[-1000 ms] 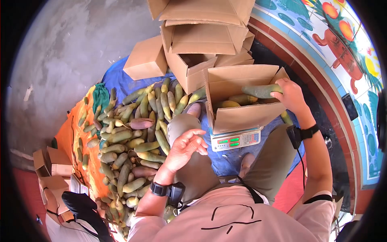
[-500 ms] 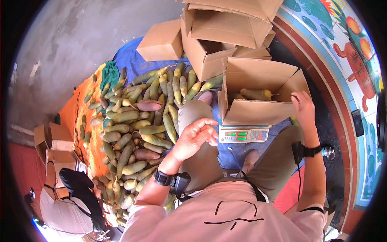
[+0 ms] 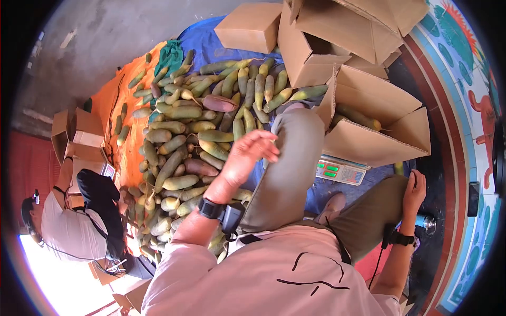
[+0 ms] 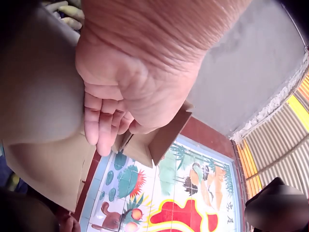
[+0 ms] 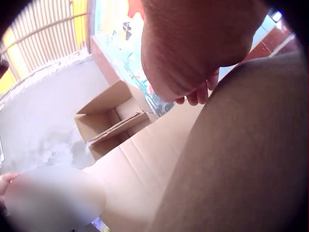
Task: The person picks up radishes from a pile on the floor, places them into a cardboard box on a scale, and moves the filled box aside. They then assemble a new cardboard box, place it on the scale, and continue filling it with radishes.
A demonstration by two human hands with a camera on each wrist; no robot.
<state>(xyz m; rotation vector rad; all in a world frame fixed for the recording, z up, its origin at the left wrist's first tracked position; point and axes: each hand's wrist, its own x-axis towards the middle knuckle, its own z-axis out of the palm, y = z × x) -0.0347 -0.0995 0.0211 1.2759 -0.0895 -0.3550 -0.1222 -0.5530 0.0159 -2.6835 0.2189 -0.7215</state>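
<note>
In the head view an opened carton [image 3: 377, 139] stands on a digital scale [image 3: 341, 170], with green radishes [image 3: 358, 117] inside. My left hand [image 3: 252, 152] hangs over my left knee, fingers loosely bent, holding nothing; the left wrist view shows the same hand [image 4: 135, 82] palm-side with relaxed fingers. My right hand [image 3: 415, 194] is beside my right knee, right of the scale and below the carton, with nothing in it. In the right wrist view that hand [image 5: 193, 53] is near the knee, its fingertips partly hidden.
A large pile of radishes [image 3: 182, 113] lies on orange [image 3: 118, 97] and blue sheets at the left. Empty cartons [image 3: 337, 29] are stacked at the back, a closed one [image 3: 247, 29] beside them. Another person [image 3: 76, 226] sits at the lower left. A bottle [image 3: 428, 223] stands at the right.
My right hand let go of a radish in the carton and moved back beside the knee. The head view has swung left, shifting the carton and scale rightward. My left hand stays near the knee.
</note>
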